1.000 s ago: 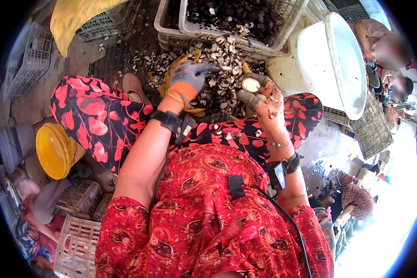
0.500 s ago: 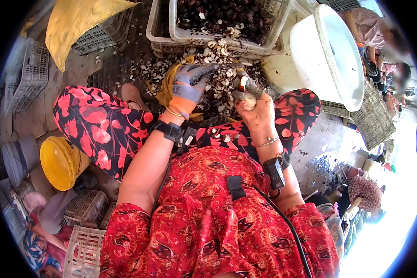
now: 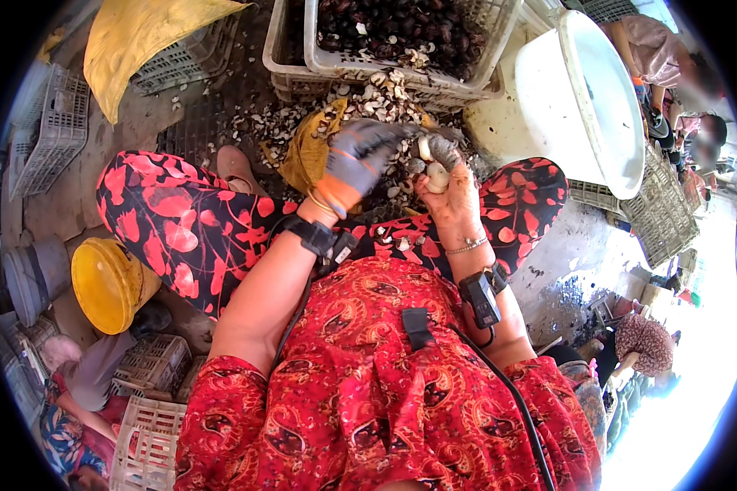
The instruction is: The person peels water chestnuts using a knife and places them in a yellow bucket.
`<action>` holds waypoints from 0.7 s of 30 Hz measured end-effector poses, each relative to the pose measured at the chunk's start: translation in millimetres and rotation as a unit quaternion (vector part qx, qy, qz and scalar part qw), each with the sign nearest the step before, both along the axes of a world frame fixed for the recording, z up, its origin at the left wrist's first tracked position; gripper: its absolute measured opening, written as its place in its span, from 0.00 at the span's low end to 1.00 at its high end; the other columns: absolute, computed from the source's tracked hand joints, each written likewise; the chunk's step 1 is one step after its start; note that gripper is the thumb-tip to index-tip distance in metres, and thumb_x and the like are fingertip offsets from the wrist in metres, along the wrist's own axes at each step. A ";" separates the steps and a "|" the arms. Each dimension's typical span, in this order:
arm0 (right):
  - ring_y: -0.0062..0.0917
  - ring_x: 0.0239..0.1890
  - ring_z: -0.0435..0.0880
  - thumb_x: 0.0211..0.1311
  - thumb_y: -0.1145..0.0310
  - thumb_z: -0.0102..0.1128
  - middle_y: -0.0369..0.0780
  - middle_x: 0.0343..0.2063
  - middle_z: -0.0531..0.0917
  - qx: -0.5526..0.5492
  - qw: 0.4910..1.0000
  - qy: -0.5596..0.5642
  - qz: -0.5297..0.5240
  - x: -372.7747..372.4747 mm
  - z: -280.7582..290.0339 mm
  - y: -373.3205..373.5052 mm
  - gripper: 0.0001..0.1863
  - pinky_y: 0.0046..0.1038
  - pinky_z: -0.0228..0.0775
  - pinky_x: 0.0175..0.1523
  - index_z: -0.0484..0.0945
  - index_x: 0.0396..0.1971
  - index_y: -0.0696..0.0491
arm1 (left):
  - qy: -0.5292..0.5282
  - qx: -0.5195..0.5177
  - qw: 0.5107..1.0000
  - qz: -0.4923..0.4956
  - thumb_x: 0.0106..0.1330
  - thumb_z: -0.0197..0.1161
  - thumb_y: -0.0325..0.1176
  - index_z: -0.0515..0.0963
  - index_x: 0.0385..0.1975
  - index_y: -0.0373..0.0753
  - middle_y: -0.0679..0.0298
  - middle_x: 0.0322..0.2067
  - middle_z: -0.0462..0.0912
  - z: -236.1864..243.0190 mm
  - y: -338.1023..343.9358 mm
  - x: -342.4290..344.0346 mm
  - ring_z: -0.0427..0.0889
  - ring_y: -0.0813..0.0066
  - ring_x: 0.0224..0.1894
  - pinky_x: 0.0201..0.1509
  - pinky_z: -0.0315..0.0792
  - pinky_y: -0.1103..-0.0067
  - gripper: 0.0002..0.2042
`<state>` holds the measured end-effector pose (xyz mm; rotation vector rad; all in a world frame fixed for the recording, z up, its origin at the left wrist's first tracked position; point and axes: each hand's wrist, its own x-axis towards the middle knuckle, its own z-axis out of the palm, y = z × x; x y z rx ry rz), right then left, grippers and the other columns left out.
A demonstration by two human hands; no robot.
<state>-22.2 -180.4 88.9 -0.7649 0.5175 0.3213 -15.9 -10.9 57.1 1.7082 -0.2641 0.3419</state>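
My left hand (image 3: 358,159), in a grey and orange glove, is closed and blurred by motion. A thin dark tool that looks like a knife sticks out from it towards the right hand, its outline smeared. My right hand (image 3: 454,192), bare in the palm with dark covers on some fingertips, is closed around a pale, round peeled water chestnut (image 3: 437,177). White peel bits (image 3: 385,102) with dark skin lie heaped beyond both hands. A yellow cloth or sack (image 3: 307,155) lies beside my left wrist.
Pale plastic crates (image 3: 309,33) ahead hold many dark, round water chestnuts (image 3: 401,33). A big white tub (image 3: 540,106) stands at the right. At the left are a yellow bucket (image 3: 106,282) and more crates (image 3: 53,131). Other people work at both sides.
My left hand has moved slightly right and down, closer to the right hand, and is now blurred. The right hand still holds the peeled water chestnut, barely shifted.
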 end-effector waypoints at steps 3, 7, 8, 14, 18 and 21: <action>0.26 0.24 0.72 0.60 0.62 0.44 0.42 0.32 0.77 0.085 0.996 0.016 -0.009 7.5 -4.9 -2.5 0.16 0.21 0.67 0.25 0.73 0.41 0.56 | 0.124 -0.030 0.992 0.013 0.53 0.60 0.21 0.79 0.37 0.35 0.59 0.32 0.80 -2.4 6.8 1.4 0.78 0.68 0.37 0.43 0.71 0.78 0.11; 0.24 0.23 0.71 0.64 0.67 0.43 0.37 0.28 0.77 0.162 0.985 0.043 -0.044 4.2 -1.6 10.6 0.11 0.20 0.63 0.22 0.73 0.40 0.54 | -0.039 0.062 0.997 -0.008 0.56 0.61 0.24 0.79 0.39 0.35 0.59 0.33 0.80 12.5 -1.7 -2.7 0.78 0.66 0.38 0.45 0.71 0.76 0.11; 0.24 0.24 0.71 0.64 0.67 0.43 0.38 0.28 0.77 0.155 0.986 0.041 -0.033 3.6 -4.2 8.4 0.11 0.21 0.63 0.22 0.73 0.39 0.54 | -0.018 0.024 0.999 0.021 0.55 0.61 0.24 0.79 0.39 0.36 0.60 0.33 0.79 2.0 0.1 0.7 0.78 0.66 0.38 0.44 0.71 0.76 0.11; 0.27 0.26 0.73 0.65 0.69 0.45 0.41 0.33 0.77 0.049 0.993 0.092 -0.063 -0.7 -9.0 -3.5 0.10 0.22 0.66 0.23 0.73 0.41 0.56 | -0.110 0.115 0.987 0.014 0.57 0.59 0.22 0.79 0.40 0.36 0.63 0.34 0.80 15.5 -1.1 -3.0 0.79 0.75 0.35 0.41 0.72 0.80 0.11; 0.27 0.26 0.73 0.65 0.67 0.44 0.41 0.35 0.77 0.162 0.985 0.061 -0.005 5.7 -20.9 -12.2 0.11 0.25 0.69 0.27 0.71 0.43 0.53 | 0.146 -0.124 0.981 -0.007 0.54 0.60 0.23 0.80 0.39 0.37 0.60 0.35 0.79 -25.7 6.0 5.3 0.77 0.67 0.39 0.46 0.69 0.76 0.12; 0.26 0.25 0.73 0.65 0.67 0.43 0.42 0.35 0.77 0.185 0.981 0.039 -0.031 3.7 -16.0 0.7 0.12 0.22 0.67 0.25 0.73 0.43 0.53 | -0.018 0.040 0.999 -0.002 0.56 0.59 0.24 0.80 0.39 0.38 0.57 0.34 0.80 5.2 -2.9 -0.9 0.78 0.66 0.37 0.43 0.70 0.77 0.11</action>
